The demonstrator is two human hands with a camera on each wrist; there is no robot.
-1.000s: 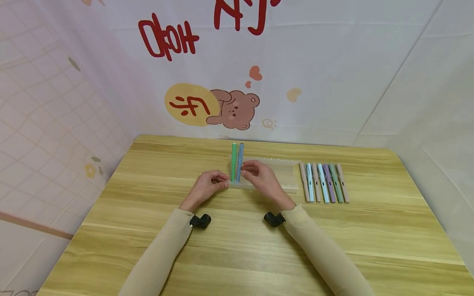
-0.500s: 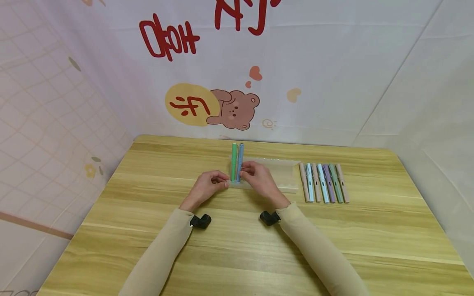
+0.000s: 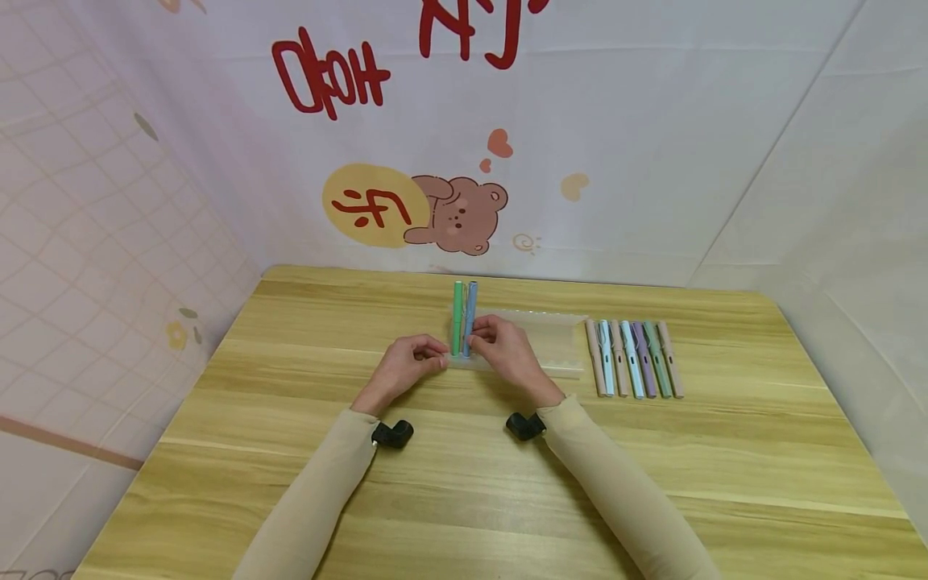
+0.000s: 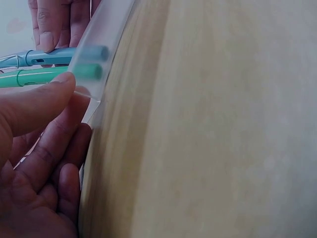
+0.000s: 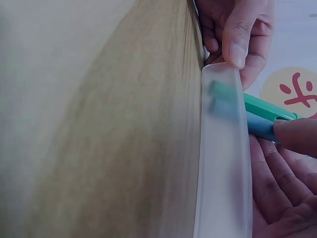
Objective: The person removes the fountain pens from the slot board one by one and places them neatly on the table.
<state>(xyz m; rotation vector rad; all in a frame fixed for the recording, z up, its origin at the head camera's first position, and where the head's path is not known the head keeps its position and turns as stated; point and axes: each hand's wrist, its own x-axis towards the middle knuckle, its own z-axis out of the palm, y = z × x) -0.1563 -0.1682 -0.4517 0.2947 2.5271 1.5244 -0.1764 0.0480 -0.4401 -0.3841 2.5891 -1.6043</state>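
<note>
A green pen (image 3: 457, 316) and a blue pen (image 3: 472, 300) stand side by side at the left end of a frosted clear plastic pen case (image 3: 554, 342). Their lower ends show through the case's front lip (image 5: 224, 173) in the right wrist view. My left hand (image 3: 406, 366) pinches the left end of the case, its thumb (image 4: 54, 94) beside the green pen. With thumb and fingers my right hand (image 3: 510, 352) pinches the blue pen low on its barrel. In the head view this hand covers part of the case.
Right of the case, several capped pens lie in a row on the wooden table (image 3: 464, 499), among them a purple pen (image 3: 644, 358) and a dark green pen (image 3: 658, 358). A printed cloth wall (image 3: 616, 121) rises behind the table.
My right hand has shifted slightly left, its thumb and fingers coming closer onto the blue pen. The left hand, the case and both standing pens look the same.
</note>
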